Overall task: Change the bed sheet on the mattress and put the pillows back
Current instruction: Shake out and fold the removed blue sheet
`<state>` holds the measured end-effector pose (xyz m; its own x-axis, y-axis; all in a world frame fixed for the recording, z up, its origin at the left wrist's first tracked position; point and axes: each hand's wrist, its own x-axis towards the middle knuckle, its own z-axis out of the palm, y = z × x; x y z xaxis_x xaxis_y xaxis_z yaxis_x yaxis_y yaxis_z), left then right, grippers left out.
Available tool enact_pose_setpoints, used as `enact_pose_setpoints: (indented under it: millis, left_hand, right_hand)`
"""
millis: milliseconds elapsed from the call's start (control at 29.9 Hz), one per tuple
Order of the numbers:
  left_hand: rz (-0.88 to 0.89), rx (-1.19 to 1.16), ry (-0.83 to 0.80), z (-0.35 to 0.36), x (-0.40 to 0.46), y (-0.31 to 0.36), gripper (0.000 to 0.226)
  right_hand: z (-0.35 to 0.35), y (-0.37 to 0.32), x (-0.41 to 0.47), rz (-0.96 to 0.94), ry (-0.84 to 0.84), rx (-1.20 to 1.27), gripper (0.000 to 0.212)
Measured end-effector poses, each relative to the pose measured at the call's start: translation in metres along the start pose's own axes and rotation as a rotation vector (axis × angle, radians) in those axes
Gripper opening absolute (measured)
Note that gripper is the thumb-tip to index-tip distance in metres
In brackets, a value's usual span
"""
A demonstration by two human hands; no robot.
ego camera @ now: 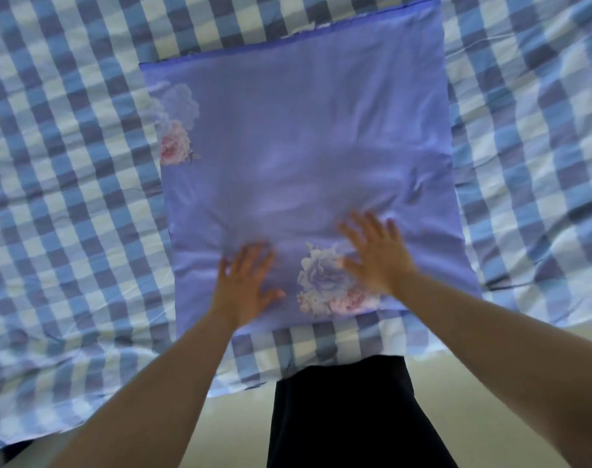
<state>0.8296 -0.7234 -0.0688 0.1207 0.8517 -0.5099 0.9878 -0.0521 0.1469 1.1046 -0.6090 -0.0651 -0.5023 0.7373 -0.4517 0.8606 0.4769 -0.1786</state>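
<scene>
Pillow (301, 170) in lilac floral case lying flat on the blue checked bed sheet (68, 184), left hand (245, 285) and right hand (377, 256) pressing its near end, each grip open-fingered, flower print between them, sheet wrinkled around the pillow

The bed sheet (68, 163) under me is a check of mid blue, dark slate blue and white squares, running right across the bed. On it, my pillow (304, 157) is a plain lavender blue, with a darker violet-blue strip along its far edge. It carries two printed flower clusters, pale blue blooms above pink ones. My trousers (348, 413) are plain black. The floor (233, 430) is pale cream.
</scene>
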Motion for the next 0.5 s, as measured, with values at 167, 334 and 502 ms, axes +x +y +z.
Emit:
enact_pose_setpoints:
  millis: [167,334,502]
  left_hand:
    - [0.03,0.121,-0.237,0.026,-0.052,0.038,0.1]
    - [-0.206,0.131,-0.281,0.033,-0.064,0.009,0.092]
    - [-0.159,0.235,-0.31,0.041,-0.064,0.006,0.074]
  right_hand:
    - [0.037,-0.025,-0.08,-0.112,-0.368,-0.248,0.084]
    - [0.038,0.03,-0.096,0.064,-0.366,-0.26,0.069]
    - [0.049,0.034,-0.104,0.037,-0.367,-0.294,0.058]
